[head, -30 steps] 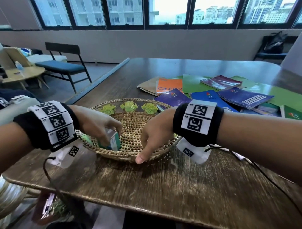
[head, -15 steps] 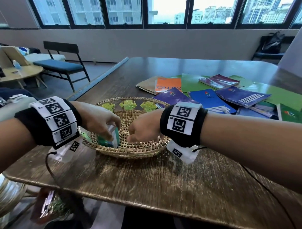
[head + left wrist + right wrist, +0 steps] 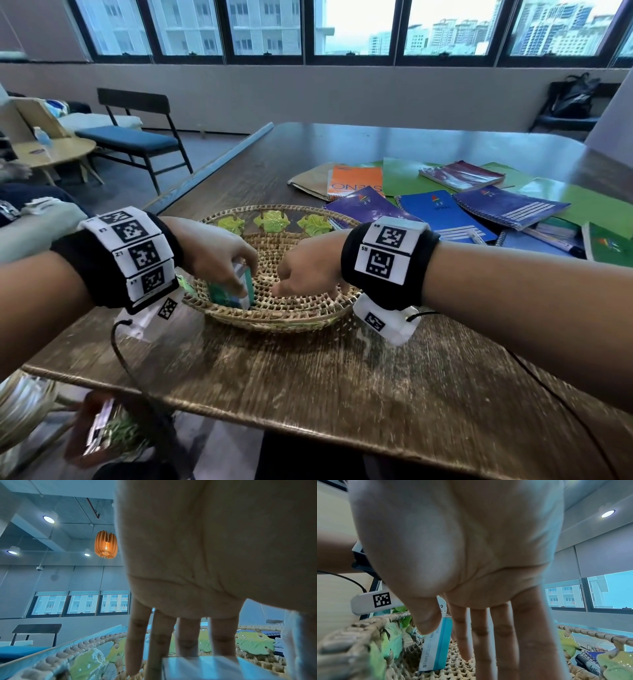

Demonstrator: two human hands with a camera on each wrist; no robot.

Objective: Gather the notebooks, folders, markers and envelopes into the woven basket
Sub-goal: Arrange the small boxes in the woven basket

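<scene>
A round woven basket (image 3: 274, 318) with green leaf ornaments sits at the near part of the table. My left hand (image 3: 219, 253) grips a small blue-and-white staples box (image 3: 233, 294) upright on the basket floor. The box (image 3: 205, 668) shows below the fingers in the left wrist view. My right hand (image 3: 305, 270) reaches into the basket beside the box (image 3: 436, 646), fingers straight and holding nothing. Behind the basket lie purple (image 3: 366, 205), blue (image 3: 438, 212) and orange (image 3: 354, 181) notebooks, a green folder (image 3: 400, 174), a brown envelope (image 3: 308, 178) and a marker (image 3: 476, 236).
More notebooks and green folders are spread over the right half of the dark wooden table (image 3: 342, 377). A black marker (image 3: 589, 664) lies on a spiral notebook just past the basket rim. A blue-seated chair (image 3: 137, 137) stands off to the left.
My right hand has moved from the basket's front rim to inside the basket, close to the box. My left hand still holds the box in the basket.
</scene>
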